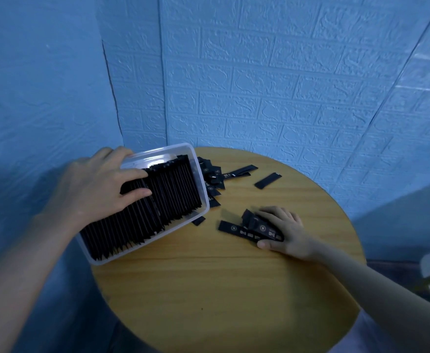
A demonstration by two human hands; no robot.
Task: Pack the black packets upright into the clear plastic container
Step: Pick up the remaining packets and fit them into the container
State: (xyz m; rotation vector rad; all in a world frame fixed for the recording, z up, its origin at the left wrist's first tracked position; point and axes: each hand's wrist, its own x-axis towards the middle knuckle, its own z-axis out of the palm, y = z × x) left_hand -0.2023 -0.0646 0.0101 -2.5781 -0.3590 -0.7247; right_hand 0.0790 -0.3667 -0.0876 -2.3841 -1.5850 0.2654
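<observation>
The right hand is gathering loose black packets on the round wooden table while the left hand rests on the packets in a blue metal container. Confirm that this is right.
One thing is wrong: the container is clear plastic, not blue metal. The head view shows its see-through walls, with the blue wall behind. The rest holds: the right hand gathers loose black packets on the round wooden table, and the left hand rests on the packed packets.

Both forearms are bare to the frame's edge, with no sleeves showing. The left hand [99, 182] and right hand [282, 230] wear no gloves, rings or watch.

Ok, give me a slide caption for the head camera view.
Left hand steadies packed clear container; right hand gathers loose black packets.
</observation>
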